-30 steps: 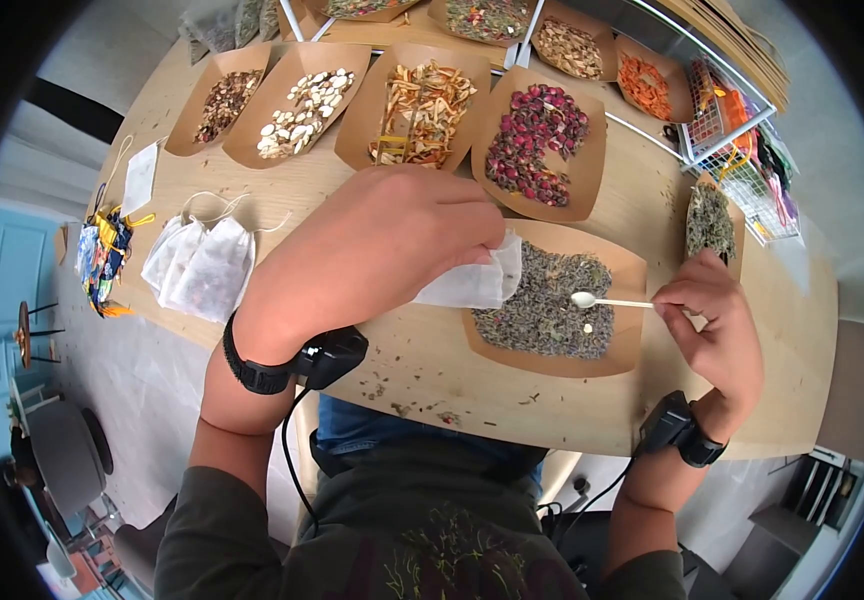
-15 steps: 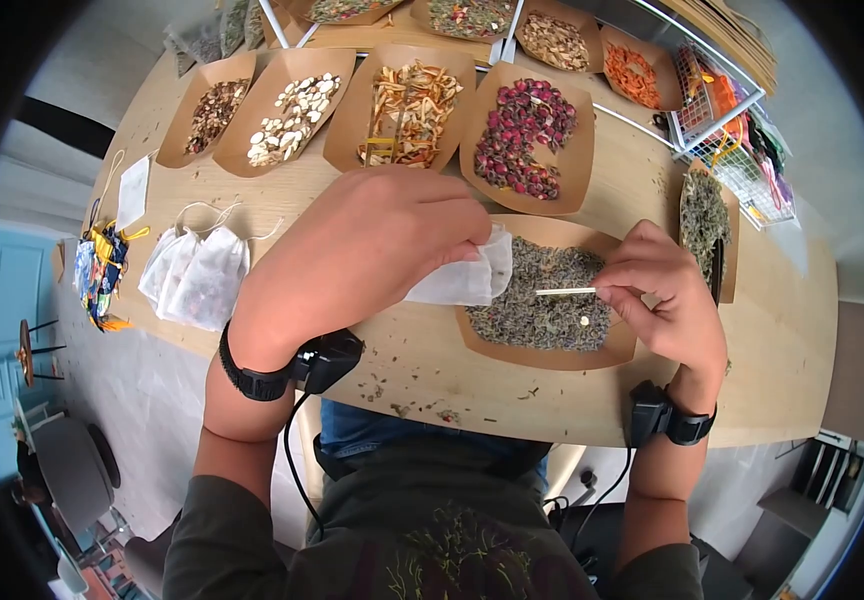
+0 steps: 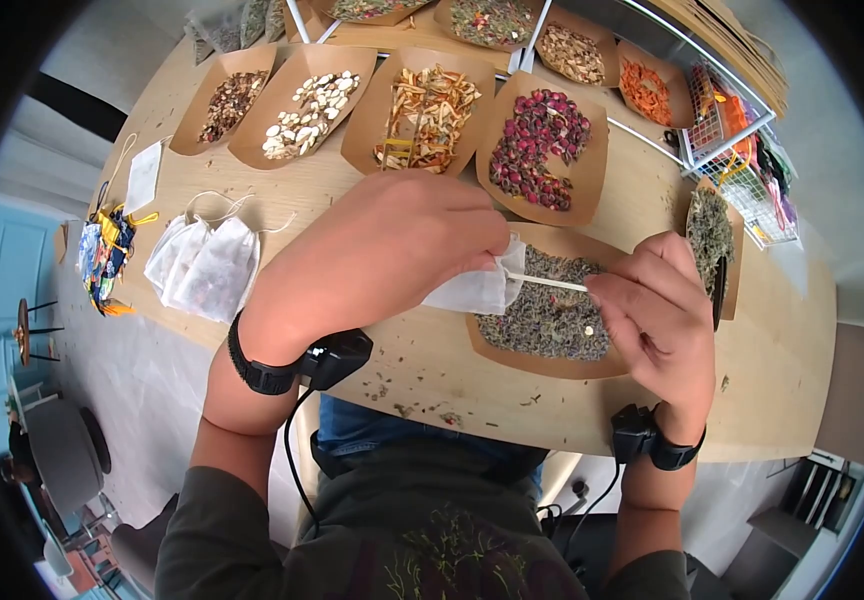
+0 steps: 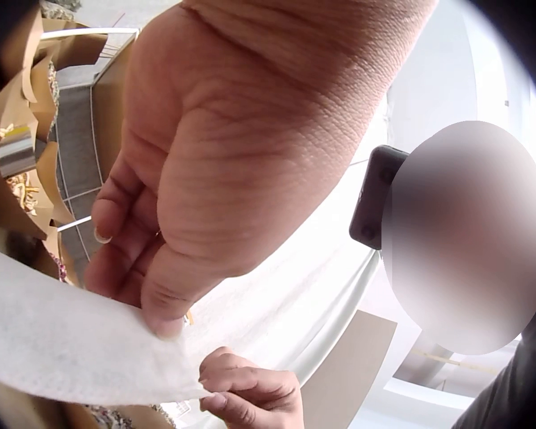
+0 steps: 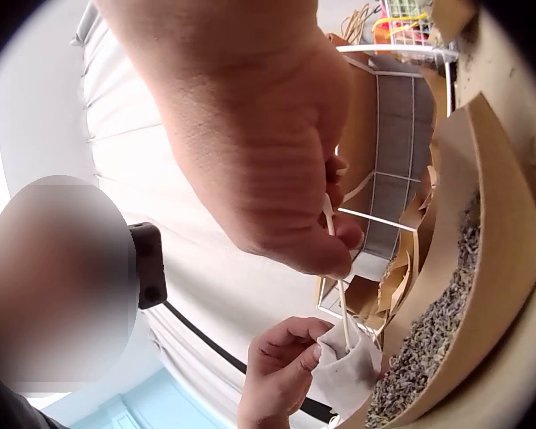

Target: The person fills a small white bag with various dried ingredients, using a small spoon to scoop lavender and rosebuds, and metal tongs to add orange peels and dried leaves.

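My left hand (image 3: 392, 250) pinches a white mesh bag (image 3: 472, 288) by its mouth, holding it at the left edge of the tray of greyish dried buds (image 3: 552, 366). The right hand (image 3: 662, 325) pinches the handle of a thin white spoon (image 3: 552, 283) above those buds. In the right wrist view the spoon (image 5: 343, 308) reaches into the mouth of the bag (image 5: 347, 368), so its bowl is hidden. The left wrist view shows the bag's pale side (image 4: 71, 344) under the left hand (image 4: 223, 152).
Trays of rosebuds (image 3: 592, 190), orange-brown strips with tongs (image 3: 397, 152), white slices (image 3: 312, 115) and brown pieces (image 3: 232, 106) line the back. Filled white bags (image 3: 214, 268) lie at the left, near patterned pouches (image 3: 107, 255). A wire basket (image 3: 742, 165) stands back right.
The right hand has moved left with the spoon, from the buds' right side to the bag, and the spoon's end is now inside. My left hand keeps its hold on the bag.
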{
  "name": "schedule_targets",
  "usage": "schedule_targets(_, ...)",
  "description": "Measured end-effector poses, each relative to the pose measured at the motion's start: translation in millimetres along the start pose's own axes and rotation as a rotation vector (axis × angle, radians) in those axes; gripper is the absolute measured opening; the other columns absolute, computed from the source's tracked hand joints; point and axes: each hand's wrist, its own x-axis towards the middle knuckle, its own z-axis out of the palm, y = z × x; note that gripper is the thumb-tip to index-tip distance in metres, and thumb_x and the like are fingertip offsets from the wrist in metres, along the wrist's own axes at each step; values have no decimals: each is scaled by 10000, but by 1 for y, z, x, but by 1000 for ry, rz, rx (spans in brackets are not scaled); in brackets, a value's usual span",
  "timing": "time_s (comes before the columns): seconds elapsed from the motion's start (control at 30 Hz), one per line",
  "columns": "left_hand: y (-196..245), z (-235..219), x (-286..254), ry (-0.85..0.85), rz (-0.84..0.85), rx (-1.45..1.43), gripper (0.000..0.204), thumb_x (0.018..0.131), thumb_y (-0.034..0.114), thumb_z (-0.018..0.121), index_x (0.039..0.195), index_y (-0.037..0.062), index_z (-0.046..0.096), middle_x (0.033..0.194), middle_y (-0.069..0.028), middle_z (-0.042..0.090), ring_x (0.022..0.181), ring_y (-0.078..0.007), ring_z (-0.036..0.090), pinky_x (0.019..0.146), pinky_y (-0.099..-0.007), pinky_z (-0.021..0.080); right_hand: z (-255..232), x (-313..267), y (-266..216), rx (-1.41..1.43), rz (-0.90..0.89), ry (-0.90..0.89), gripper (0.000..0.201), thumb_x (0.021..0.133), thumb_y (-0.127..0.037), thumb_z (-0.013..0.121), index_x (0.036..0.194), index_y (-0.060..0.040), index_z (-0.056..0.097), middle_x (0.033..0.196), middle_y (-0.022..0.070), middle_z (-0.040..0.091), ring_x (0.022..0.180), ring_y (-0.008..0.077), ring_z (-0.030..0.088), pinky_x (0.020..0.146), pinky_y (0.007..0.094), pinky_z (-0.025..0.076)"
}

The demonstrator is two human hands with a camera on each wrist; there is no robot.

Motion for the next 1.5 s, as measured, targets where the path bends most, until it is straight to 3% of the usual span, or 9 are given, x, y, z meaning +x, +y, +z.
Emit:
schedule_targets(0.13, -1, 0, 0, -1, -7, -1, 131, 945, 141, 789, 1011, 47, 725, 944, -111, 704, 912, -388, 684, 801, -480, 538, -18, -4, 6, -65, 12, 35, 166, 757, 49, 798, 917, 15, 776, 857, 113, 671, 862, 324, 606, 801, 430, 489)
schedule_targets(0.2, -1, 1, 0, -5, -10, 0, 123, 945, 137, 787, 1004, 49, 724, 945, -107, 705, 911, -385, 685, 798, -479, 541, -36, -14, 17, -24, 191, -62, 157, 768, 76, 790, 916, 26, 769, 835, 121, 658, 857, 329, 590, 801, 425, 482)
schedule_targets(0.33, -1, 1, 0, 7, 1, 4, 121, 942, 135, 787, 1000, 49, 723, 946, -102, 706, 909, -381, 686, 796, -476, 543, -58, -36, 34, 64, 333, -237, 162, 747, 129, 747, 876, 31, 750, 784, 116, 634, 821, 316, 537, 772, 417, 451)
schedule_targets(0.47, -3, 2, 0, -7, 3, -2, 115, 944, 123, 781, 997, 44, 718, 955, -100, 711, 912, -375, 690, 794, -472, 548, -49, -33, 34, 86, 294, -367, 157, 737, 111, 756, 869, 25, 755, 793, 109, 671, 829, 327, 567, 783, 428, 464)
schedule_targets(0.7, -1, 1, 2, -10, 10, 9, 122, 944, 114, 781, 1000, 31, 713, 967, -104, 713, 905, -369, 688, 789, -464, 556, -10, -21, 36, 180, 159, -317, 134, 780, 50, 800, 908, 13, 787, 818, 113, 706, 858, 342, 610, 781, 446, 511)
schedule_targets(1.13, -1, -1, -1, -4, -11, -6, 122, 944, 117, 784, 1011, 33, 726, 971, -111, 717, 917, -377, 688, 801, -468, 551, -21, -18, 35, 280, 218, -159, 134, 811, 53, 818, 936, 13, 796, 854, 100, 736, 853, 301, 602, 778, 431, 500)
schedule_targets(1.23, 0, 0, -1, -5, -16, -5, 121, 944, 123, 783, 1007, 39, 723, 962, -110, 714, 915, -379, 687, 803, -472, 546, -13, -11, 23, 259, 210, -73, 144, 796, 61, 813, 931, 15, 790, 855, 103, 722, 844, 304, 599, 786, 424, 500)
schedule_targets(1.4, -1, 0, 0, -25, -18, -3, 120, 943, 121, 780, 1009, 41, 719, 956, -111, 707, 919, -379, 687, 804, -474, 544, 2, -3, 7, 51, 9, 2, 161, 773, 66, 808, 926, 18, 789, 875, 110, 705, 845, 313, 598, 794, 425, 503)
schedule_targets(1.5, -2, 0, 0, -17, -8, -4, 124, 941, 120, 779, 1012, 38, 719, 956, -112, 706, 919, -379, 687, 804, -473, 548, -14, -5, 13, -3, 71, 27, 158, 780, 62, 813, 930, 22, 785, 868, 115, 697, 854, 323, 600, 800, 433, 504)
